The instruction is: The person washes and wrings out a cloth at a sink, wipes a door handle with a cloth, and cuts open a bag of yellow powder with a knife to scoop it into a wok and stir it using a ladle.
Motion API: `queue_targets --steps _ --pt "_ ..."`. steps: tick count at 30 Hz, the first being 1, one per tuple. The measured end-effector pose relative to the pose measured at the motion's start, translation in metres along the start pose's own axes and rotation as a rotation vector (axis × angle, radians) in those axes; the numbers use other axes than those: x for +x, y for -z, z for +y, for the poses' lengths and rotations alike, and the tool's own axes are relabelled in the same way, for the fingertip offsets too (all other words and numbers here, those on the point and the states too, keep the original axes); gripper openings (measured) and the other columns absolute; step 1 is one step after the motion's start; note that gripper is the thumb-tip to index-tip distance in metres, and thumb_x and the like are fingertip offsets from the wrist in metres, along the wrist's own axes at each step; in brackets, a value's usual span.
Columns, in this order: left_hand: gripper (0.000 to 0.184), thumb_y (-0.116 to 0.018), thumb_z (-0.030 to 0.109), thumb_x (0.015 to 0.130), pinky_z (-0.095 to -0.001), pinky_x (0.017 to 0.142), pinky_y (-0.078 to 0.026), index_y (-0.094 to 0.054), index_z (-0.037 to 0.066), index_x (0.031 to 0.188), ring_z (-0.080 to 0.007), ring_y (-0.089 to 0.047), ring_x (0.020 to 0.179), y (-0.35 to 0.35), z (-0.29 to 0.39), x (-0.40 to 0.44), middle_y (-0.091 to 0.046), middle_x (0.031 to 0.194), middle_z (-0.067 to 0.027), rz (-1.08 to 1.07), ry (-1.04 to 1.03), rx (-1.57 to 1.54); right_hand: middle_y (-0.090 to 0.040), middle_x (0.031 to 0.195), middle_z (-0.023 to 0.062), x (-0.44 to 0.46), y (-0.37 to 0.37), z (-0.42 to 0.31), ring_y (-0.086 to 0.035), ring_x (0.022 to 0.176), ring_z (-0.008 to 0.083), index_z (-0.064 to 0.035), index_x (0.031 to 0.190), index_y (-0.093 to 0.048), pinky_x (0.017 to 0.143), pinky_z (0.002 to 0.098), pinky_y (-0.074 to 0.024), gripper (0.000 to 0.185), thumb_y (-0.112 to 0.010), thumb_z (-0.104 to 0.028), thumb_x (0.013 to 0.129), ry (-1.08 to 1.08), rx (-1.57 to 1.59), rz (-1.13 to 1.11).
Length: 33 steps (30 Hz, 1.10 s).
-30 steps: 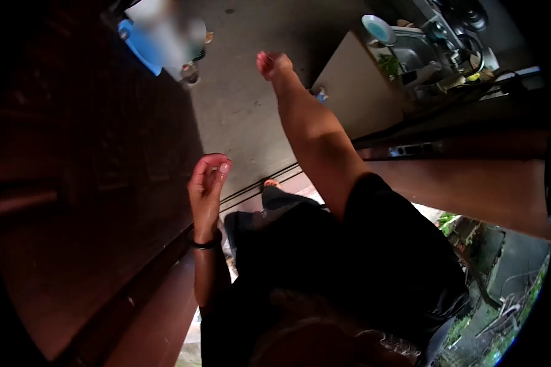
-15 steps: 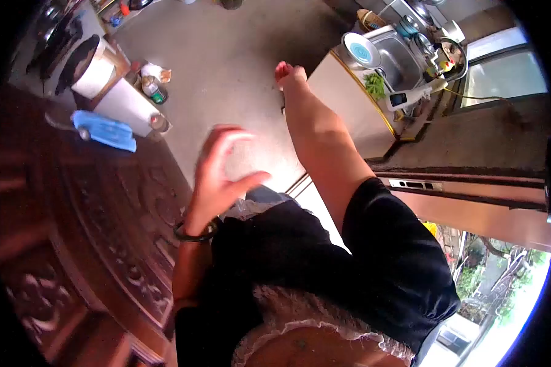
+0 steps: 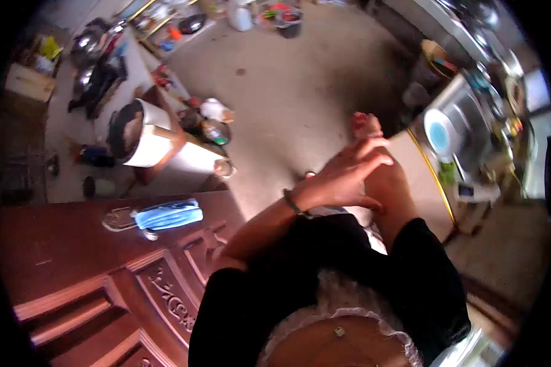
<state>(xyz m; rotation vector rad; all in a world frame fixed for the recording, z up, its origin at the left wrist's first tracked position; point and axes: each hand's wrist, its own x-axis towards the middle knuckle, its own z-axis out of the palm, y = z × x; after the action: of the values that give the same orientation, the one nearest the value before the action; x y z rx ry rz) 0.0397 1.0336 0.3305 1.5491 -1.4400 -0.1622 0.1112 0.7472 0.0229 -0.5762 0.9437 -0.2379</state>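
My left hand (image 3: pixel 346 174), with a dark bracelet (image 3: pixel 294 203) at the wrist, reaches across to my right forearm (image 3: pixel 390 186). Its fingers and thumb are spread over the inner side of that arm; whether they press on it I cannot tell. Past it, my right hand (image 3: pixel 367 125) points forward, partly hidden behind the left one. The right fingers look curled in, and I see nothing in them. Both hands are above the floor, between the carved wooden door (image 3: pixel 165 287) and the sink counter.
A blue cloth (image 3: pixel 168 214) hangs on the door handle at left. Behind it stands a white bucket-like container (image 3: pixel 150 137), with bottles (image 3: pixel 216 131) beside it. At right, a pale blue bowl or pan (image 3: pixel 439 131) sits by the metal sink (image 3: pixel 471 122). A basin of colourful items (image 3: pixel 286 21) stands farther back.
My left hand has moved right, from open air to my right forearm. The view has swung left and forward, showing more of the room. The doorway at right has mostly left the view.
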Motion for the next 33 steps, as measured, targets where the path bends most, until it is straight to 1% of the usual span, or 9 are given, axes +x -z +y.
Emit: queue_targets --steps 2,6,9,10,14,18,19,22,33 --pt "0.072 -0.082 0.036 0.058 -0.0436 0.105 -0.032 -0.049 0.009 0.115 -0.0352 -0.033 0.128 0.013 -0.02 0.039 -0.037 0.132 -0.0146 -0.049 -0.029 -0.105 -0.061 0.079 0.0116 -0.004 -0.051 -0.031 -0.057 0.067 0.0215 -0.0011 0.084 -0.056 0.062 0.0322 -0.0522 0.023 -0.045 -0.019 0.093 -0.038 0.399 0.027" --pt "0.071 -0.082 0.034 0.058 -0.0443 0.103 -0.034 -0.049 0.009 0.115 -0.035 -0.033 0.128 0.029 -0.074 0.11 -0.038 0.131 -0.0136 0.009 -0.121 -0.053 -0.05 0.065 0.004 0.02 -0.133 -0.09 -0.05 0.058 0.0154 -0.0069 0.075 -0.05 0.048 0.027 -0.0419 0.022 -0.048 -0.022 0.091 0.027 0.162 0.159" --pt "0.066 -0.081 0.032 0.06 -0.0443 0.102 -0.034 -0.05 0.009 0.113 -0.0338 -0.034 0.128 0.054 -0.14 0.15 -0.04 0.129 -0.012 0.037 -0.027 0.061 -0.048 0.062 0.0023 0.06 -0.151 -0.114 -0.045 0.053 0.0131 -0.0074 0.072 -0.049 0.044 0.0262 -0.0354 0.025 -0.046 -0.022 0.092 0.249 0.111 -0.106" --pt "0.064 -0.081 0.031 0.061 -0.0442 0.102 -0.034 -0.05 0.009 0.113 -0.0333 -0.035 0.128 0.059 -0.169 0.162 -0.041 0.129 -0.0115 0.046 0.01 0.098 -0.046 0.059 0.0004 0.076 -0.166 -0.127 -0.041 0.048 0.0126 -0.0091 0.067 -0.046 0.042 0.0276 -0.0313 0.029 -0.048 -0.025 0.091 0.216 0.116 0.012" --pt "0.04 -0.074 0.024 0.075 -0.0376 0.098 -0.039 -0.059 0.006 0.109 -0.0266 -0.052 0.113 0.079 -0.254 0.191 -0.058 0.114 -0.011 0.045 0.117 -0.131 -0.062 0.07 0.0053 0.162 -0.155 -0.16 -0.058 0.057 0.0144 -0.0043 0.093 -0.066 0.049 0.0284 -0.048 0.018 -0.058 -0.017 0.083 0.343 -0.528 -0.046" --pt "0.021 -0.063 0.015 0.086 -0.0307 0.088 -0.044 -0.06 0.004 0.104 -0.0152 -0.057 0.1 0.099 -0.328 0.246 -0.062 0.108 -0.0063 -0.083 0.358 -0.385 -0.065 0.08 0.0099 0.147 -0.181 -0.193 -0.064 0.064 0.0197 -0.0021 0.103 -0.063 0.054 0.0315 -0.0529 0.023 -0.055 -0.018 0.088 0.371 -0.314 0.003" --pt "0.019 -0.061 0.016 0.088 -0.0296 0.087 -0.044 -0.06 0.004 0.103 -0.0146 -0.058 0.098 0.097 -0.349 0.261 -0.063 0.104 -0.0066 -0.056 0.409 -0.513 -0.065 0.077 0.0088 0.126 -0.194 -0.211 -0.064 0.062 0.0181 -0.0019 0.102 -0.063 0.053 0.0301 -0.0525 0.022 -0.053 -0.017 0.09 0.467 -0.395 0.171" --pt "0.018 -0.055 0.02 0.092 -0.0263 0.077 -0.044 -0.061 0.003 0.095 -0.0123 -0.06 0.087 0.09 -0.389 0.324 -0.065 0.09 -0.0059 -0.046 0.542 -0.543 -0.062 0.069 0.0053 0.112 -0.171 -0.264 -0.06 0.06 0.0126 -0.0013 0.09 -0.064 0.053 0.0258 -0.0488 0.023 -0.056 -0.023 0.09 0.669 -0.329 0.091" --pt "0.024 -0.051 0.022 0.095 -0.0226 0.064 -0.04 -0.061 0.004 0.084 -0.0071 -0.056 0.073 -0.038 -0.464 0.507 -0.063 0.076 -0.0007 -0.231 0.375 -0.679 -0.066 0.075 0.0048 -0.014 0.03 -0.476 -0.059 0.067 0.0096 0.0 0.087 -0.068 0.063 0.0249 -0.0475 0.023 -0.055 -0.019 0.09 1.447 -0.178 1.234"
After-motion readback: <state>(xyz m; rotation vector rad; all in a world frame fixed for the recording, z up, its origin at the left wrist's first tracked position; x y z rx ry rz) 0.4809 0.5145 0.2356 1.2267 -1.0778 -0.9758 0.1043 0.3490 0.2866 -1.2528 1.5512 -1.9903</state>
